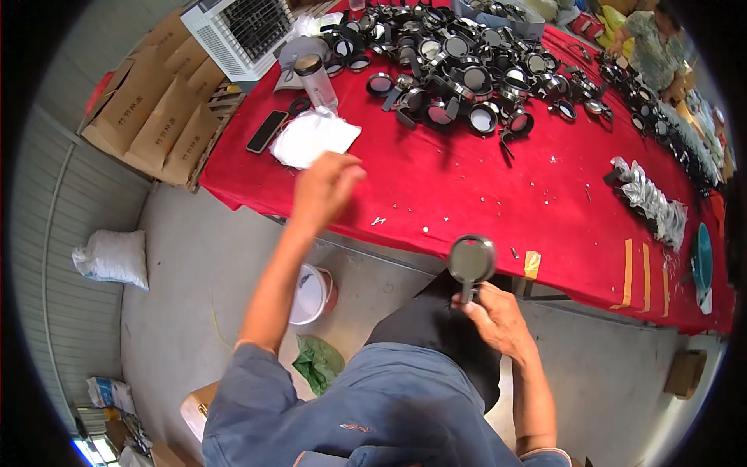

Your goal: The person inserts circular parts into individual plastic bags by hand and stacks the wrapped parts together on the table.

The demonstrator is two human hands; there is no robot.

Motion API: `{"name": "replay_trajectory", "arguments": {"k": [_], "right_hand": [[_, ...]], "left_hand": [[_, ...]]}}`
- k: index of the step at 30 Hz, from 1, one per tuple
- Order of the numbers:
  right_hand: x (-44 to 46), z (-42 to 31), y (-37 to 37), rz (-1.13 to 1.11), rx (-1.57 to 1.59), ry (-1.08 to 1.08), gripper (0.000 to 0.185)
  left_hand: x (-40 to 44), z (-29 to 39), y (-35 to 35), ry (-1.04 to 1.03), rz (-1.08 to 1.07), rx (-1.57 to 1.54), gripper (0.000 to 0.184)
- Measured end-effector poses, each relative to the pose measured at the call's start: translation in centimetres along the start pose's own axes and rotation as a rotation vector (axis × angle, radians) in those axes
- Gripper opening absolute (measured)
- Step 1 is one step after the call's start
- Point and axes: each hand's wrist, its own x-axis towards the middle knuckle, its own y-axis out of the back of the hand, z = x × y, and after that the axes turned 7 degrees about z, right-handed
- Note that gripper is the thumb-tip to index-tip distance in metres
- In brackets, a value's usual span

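My right hand [498,317] grips the short handle of a round metal-rimmed part [471,260] with a dark greenish disc face, held just off the table's front edge. My left hand [325,189] is raised over the red tablecloth [459,187], beside a crumpled white cloth [315,138]. Its fingers are bent and slightly blurred, and whether anything is between them does not show. A large heap of similar round black and metal parts [455,47] covers the back of the table.
A phone [267,131], a lidded clear jar [315,80] and a grey cap [299,53] lie at the left. Plastic-wrapped parts [652,198] are at the right. Below stands a white bucket [310,294]. Another person [650,43] sits at the far right.
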Motion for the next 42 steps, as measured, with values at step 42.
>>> {"name": "replay_trajectory", "arguments": {"k": [42], "right_hand": [[7.4,2.5,-3.3,0.729,0.664,-0.232,0.027]], "left_hand": [[-4.3,12.4,-8.0,0.252,0.100,-0.597,0.014]]}}
